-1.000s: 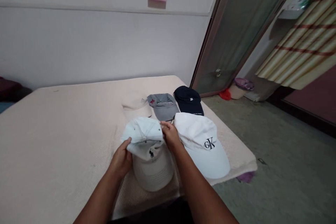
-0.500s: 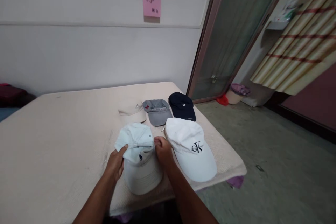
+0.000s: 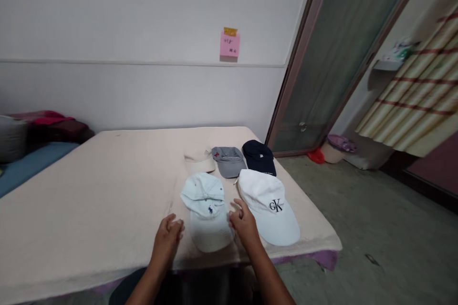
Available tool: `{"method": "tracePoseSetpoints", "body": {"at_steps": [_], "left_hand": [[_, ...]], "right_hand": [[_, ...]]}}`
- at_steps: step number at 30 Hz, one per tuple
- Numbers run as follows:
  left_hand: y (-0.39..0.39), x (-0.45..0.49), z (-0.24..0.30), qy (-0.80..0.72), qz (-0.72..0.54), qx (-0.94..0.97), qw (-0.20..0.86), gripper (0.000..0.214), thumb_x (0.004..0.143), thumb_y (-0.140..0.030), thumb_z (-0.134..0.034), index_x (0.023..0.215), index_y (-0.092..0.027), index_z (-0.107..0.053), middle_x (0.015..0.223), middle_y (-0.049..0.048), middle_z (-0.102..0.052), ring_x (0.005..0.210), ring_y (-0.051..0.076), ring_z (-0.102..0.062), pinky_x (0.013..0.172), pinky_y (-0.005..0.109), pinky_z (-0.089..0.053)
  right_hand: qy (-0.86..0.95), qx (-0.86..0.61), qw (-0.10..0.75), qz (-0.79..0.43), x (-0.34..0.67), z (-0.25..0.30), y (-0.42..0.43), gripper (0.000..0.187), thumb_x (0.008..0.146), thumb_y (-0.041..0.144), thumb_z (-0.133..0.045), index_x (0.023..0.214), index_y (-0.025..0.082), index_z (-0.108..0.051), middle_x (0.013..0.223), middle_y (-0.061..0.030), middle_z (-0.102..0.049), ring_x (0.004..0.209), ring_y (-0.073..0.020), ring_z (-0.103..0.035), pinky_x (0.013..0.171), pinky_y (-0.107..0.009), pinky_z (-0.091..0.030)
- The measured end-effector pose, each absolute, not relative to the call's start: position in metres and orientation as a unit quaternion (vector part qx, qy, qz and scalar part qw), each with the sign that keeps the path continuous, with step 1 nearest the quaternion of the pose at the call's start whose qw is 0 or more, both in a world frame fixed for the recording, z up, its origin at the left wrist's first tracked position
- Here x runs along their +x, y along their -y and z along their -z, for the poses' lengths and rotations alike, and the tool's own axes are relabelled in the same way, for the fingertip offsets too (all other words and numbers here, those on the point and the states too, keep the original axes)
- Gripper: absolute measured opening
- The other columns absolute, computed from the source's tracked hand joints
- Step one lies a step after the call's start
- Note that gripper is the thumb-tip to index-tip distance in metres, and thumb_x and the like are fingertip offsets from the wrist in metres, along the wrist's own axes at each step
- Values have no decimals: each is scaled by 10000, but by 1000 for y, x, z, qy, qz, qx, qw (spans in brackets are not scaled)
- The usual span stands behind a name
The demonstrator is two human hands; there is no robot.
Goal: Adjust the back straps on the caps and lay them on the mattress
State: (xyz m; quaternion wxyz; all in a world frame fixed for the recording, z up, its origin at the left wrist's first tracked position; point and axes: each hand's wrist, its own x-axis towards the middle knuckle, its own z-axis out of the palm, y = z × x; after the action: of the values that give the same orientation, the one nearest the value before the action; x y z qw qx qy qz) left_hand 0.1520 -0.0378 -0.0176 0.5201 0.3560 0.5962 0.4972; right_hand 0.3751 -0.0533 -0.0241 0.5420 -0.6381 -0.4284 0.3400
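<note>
A pale mint baseball cap [image 3: 209, 214] with a small dark horse-and-rider emblem lies between my hands, its brim toward me. My left hand [image 3: 168, 234] hovers left of it, apart from the cap, fingers loosely curled and holding nothing. At the cap's right edge is my right hand [image 3: 244, 221], thumb and fingers apart; whether it still touches the brim I cannot tell. A white cap [image 3: 266, 205] with black CK lettering rests just right of that hand. Farther back sit a cream cap [image 3: 200, 163], a grey cap [image 3: 229, 162] and a navy cap [image 3: 259, 158] in a row.
The caps lie on a bed with a cream cover [image 3: 107, 209], its front edge close to me. A white wall with a pink note [image 3: 229, 45] stands behind. On the right are a sliding door [image 3: 332, 52], a bin [image 3: 334, 148] and a curtain [image 3: 422, 86].
My left hand has let go of the mint cap and drawn away to its left. My right hand's fingers have opened. The camera view has tilted up and turned left.
</note>
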Motion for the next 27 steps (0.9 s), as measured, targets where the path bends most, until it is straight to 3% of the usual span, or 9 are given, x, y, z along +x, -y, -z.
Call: {"method": "tracePoseSetpoints", "body": {"at_steps": [3, 5, 7, 11, 15, 27], "left_hand": [[62, 135, -20, -544, -505, 419, 523, 856, 660, -392, -685, 1374, -118, -300, 505, -64, -528, 450, 125, -499, 439, 215, -397], [76, 124, -55, -505, -526, 461, 506, 891, 702, -351, -667, 1433, -196, -181, 460, -118, -418, 387, 91, -404, 406, 183, -338], [89, 114, -92, -469, -549, 497, 482, 903, 722, -288, -659, 1450, -260, -125, 487, -114, -425, 398, 83, -394, 417, 175, -319], [105, 94, -144, -467, -592, 504, 423, 976, 629, -167, -719, 1447, -249, -192, 443, -119, -406, 383, 82, -334, 415, 187, -276], [107, 75, -161, -475, -602, 505, 396, 973, 606, -124, -717, 1440, -223, -225, 432, -117, -413, 376, 94, -334, 430, 213, -279], [109, 33, -163, -496, -598, 519, 356, 993, 608, -188, -702, 1451, -212, -178, 432, -106, -408, 384, 110, -346, 434, 234, -325]], "right_hand": [[427, -554, 581, -416, 350, -20, 69, 667, 750, 261, -543, 1359, 137, -301, 485, 98, -425, 408, -118, -430, 427, -231, -379], [467, -496, 620, -389, 330, -59, 80, 720, 769, 231, -555, 1406, 184, -222, 517, 94, -439, 453, -111, -440, 467, -225, -389], [511, -470, 638, -332, 310, -97, 91, 714, 787, 194, -551, 1417, 218, -217, 562, 82, -451, 500, -109, -452, 528, -236, -408], [576, -462, 631, -237, 272, -149, 108, 711, 810, 163, -532, 1431, 244, -196, 621, 63, -469, 570, -123, -481, 617, -279, -435], [601, -472, 621, -177, 244, -163, 111, 705, 813, 135, -519, 1429, 252, -197, 621, 69, -454, 572, -118, -466, 648, -286, -429], [604, -440, 635, -196, 197, -182, 106, 719, 818, 139, -525, 1434, 256, -173, 605, 70, -427, 547, -121, -450, 591, -275, -420]]}}
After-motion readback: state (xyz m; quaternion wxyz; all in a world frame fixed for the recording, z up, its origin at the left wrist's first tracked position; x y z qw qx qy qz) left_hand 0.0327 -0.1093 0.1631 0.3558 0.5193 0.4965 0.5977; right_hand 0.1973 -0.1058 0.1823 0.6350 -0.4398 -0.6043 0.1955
